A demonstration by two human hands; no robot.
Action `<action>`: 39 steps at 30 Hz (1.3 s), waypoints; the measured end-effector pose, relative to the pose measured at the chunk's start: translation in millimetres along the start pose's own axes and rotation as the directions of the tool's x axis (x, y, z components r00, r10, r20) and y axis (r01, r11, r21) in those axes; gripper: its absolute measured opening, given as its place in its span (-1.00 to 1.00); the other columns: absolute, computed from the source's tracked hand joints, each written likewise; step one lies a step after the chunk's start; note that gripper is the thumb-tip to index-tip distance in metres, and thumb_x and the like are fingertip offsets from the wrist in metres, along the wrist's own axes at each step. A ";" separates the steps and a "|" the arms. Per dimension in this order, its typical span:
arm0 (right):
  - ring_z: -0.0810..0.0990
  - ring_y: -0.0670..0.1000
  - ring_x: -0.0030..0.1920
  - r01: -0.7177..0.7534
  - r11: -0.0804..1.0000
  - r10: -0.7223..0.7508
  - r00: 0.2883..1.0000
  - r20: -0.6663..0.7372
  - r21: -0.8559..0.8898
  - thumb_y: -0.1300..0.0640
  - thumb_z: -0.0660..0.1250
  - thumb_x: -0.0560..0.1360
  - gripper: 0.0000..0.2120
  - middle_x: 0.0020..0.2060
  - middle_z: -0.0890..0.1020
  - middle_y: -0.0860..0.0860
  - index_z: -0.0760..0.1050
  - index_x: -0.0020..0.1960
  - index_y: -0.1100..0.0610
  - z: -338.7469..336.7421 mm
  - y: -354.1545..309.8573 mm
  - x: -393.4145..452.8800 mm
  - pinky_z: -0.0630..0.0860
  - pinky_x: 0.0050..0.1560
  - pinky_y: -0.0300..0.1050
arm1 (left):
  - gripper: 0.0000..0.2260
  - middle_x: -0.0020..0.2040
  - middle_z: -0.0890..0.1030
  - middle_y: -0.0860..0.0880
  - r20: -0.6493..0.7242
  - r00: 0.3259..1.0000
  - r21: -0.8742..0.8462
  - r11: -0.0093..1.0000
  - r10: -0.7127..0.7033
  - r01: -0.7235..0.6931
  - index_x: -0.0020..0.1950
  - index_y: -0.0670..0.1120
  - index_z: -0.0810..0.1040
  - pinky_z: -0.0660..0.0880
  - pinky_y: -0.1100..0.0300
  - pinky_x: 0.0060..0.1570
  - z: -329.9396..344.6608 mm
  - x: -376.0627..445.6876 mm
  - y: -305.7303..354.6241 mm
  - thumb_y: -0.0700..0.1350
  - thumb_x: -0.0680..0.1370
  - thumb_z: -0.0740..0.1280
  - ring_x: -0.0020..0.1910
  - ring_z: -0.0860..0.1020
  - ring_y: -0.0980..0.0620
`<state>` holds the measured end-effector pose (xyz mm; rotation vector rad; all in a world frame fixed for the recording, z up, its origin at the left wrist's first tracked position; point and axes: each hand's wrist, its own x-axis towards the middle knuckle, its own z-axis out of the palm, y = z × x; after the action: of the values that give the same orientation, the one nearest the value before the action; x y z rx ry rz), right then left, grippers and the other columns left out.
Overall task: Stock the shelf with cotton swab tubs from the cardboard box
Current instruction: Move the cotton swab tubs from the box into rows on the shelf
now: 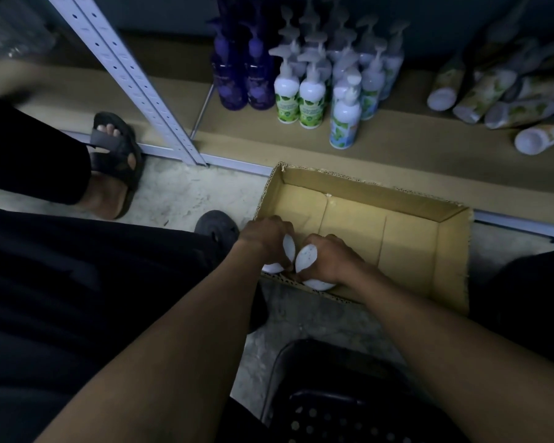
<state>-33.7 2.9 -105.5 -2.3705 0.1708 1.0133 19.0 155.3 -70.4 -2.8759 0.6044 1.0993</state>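
Two white cotton swab tubs are held at the near left corner of the cardboard box, which is otherwise seen bare inside. The left tub is gripped by the left hand, fingers curled over its top; the right tub is gripped likewise by the right hand. The tubs are just beside each other. The box is set on the floor against the low shelf, where white pump bottles and purple bottles are stood upright, and further bottles are laid on their sides to the right.
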 end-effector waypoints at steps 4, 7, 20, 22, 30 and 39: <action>0.53 0.12 0.19 0.000 1.000 0.000 1.000 -0.001 0.011 -0.29 0.52 0.12 -0.18 0.25 0.49 0.05 0.43 0.33 -0.10 -2.9 1.5 3.0 0.54 0.10 0.00 | -0.41 0.27 0.52 -0.06 -0.004 1.000 -0.013 1.000 -0.010 0.010 0.34 0.07 0.47 0.52 0.03 0.14 -0.4 3.2 0.1 0.09 0.31 0.46 0.20 0.55 -0.13; 0.51 0.13 0.21 -0.001 1.000 0.001 1.000 0.002 0.009 -0.24 0.56 0.17 -0.20 0.25 0.46 0.05 0.42 0.35 -0.08 -5.4 2.2 2.5 0.54 0.11 0.01 | -0.43 0.26 0.53 -0.06 -0.006 1.000 -0.025 1.000 -0.018 0.018 0.33 0.07 0.47 0.51 0.04 0.15 0.2 2.9 0.6 0.06 0.33 0.45 0.20 0.55 -0.12; 0.52 0.07 0.14 0.027 0.999 -0.030 0.994 -0.107 -0.027 -0.22 0.57 0.14 -0.24 0.25 0.50 0.00 0.45 0.31 -0.15 -64.4 3.8 -26.7 0.52 0.01 -0.09 | -0.35 0.24 0.55 0.01 0.055 0.998 -0.068 0.997 -0.037 0.040 0.23 0.09 0.51 0.57 0.02 0.10 -33.0 -10.6 13.0 0.15 0.15 0.47 0.15 0.56 -0.11; 0.51 0.07 0.12 0.040 0.998 -0.044 0.993 -0.111 -0.038 -0.19 0.58 0.20 -0.23 0.26 0.50 0.00 0.43 0.35 -0.11 -80.3 -0.5 -36.7 0.49 -0.14 -0.13 | -0.26 0.26 0.53 0.03 0.059 0.998 -0.078 0.996 -0.027 0.032 0.28 0.11 0.49 0.57 0.00 0.11 -47.1 -14.1 16.8 0.20 0.10 0.47 0.18 0.54 -0.09; 0.53 0.10 0.06 0.065 0.994 -0.077 0.988 -0.133 -0.089 -0.10 0.59 0.25 -0.32 0.23 0.42 0.01 0.43 0.32 -0.12 -145.3 -24.2 -94.3 0.68 -0.33 0.15 | -0.29 0.36 0.47 0.03 -0.041 0.998 -0.016 0.999 0.049 -0.050 0.35 0.07 0.51 0.52 0.00 0.21 -125.3 -46.7 38.1 0.21 0.23 0.53 0.28 0.48 -0.05; 0.53 0.05 0.14 0.120 0.977 -0.146 0.979 -0.145 -0.177 -0.23 0.55 0.22 -0.30 0.26 0.46 -0.07 0.40 0.29 -0.15 -214.5 -56.8 -155.3 0.65 0.02 0.10 | -0.37 0.37 0.47 0.07 -0.084 0.986 0.096 0.986 0.142 -0.134 0.34 0.05 0.54 0.47 -0.01 0.28 -215.2 -98.9 55.4 0.24 0.33 0.49 0.30 0.45 -0.01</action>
<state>9.7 -78.7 149.1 -2.5771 -0.0176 0.8054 70.1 108.9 162.9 -2.8559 0.8462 0.9316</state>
